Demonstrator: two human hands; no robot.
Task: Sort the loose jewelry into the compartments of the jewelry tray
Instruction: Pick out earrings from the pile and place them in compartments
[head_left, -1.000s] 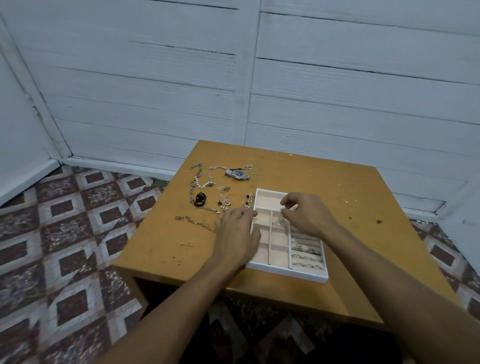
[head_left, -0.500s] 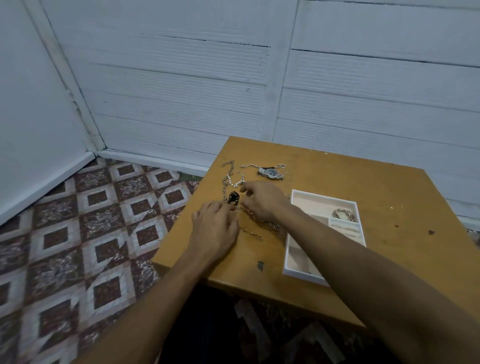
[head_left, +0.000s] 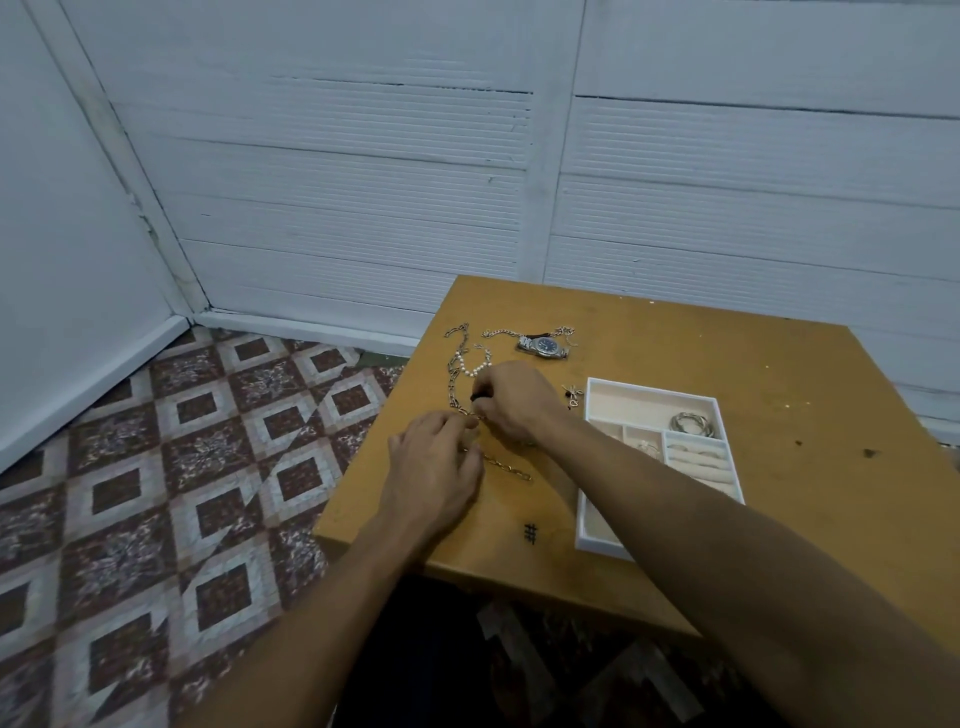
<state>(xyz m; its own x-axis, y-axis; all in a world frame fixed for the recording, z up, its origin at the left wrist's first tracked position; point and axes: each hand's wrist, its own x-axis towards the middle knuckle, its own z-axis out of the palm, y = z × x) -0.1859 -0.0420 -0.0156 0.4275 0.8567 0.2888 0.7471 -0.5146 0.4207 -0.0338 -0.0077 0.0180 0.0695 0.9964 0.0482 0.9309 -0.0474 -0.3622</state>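
You have one sign to read here: a small black hash mark (head_left: 530, 533), like a "#", drawn straight on the desk (head_left: 779, 374). It sits close to the front edge, just left of the near corner of the tray (head_left: 586, 540). The watch (head_left: 544, 345) shows you a dark dial, but it is too small to make out any brand or numerals.

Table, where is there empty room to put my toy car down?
Biggest bare patch: the table right of the tray, out to its right edge. Also the far strip behind tray and watch, and a small near patch around the black mark. Crowded: the left side, where left hand and right hand, pinching a black piece, work among the chains.
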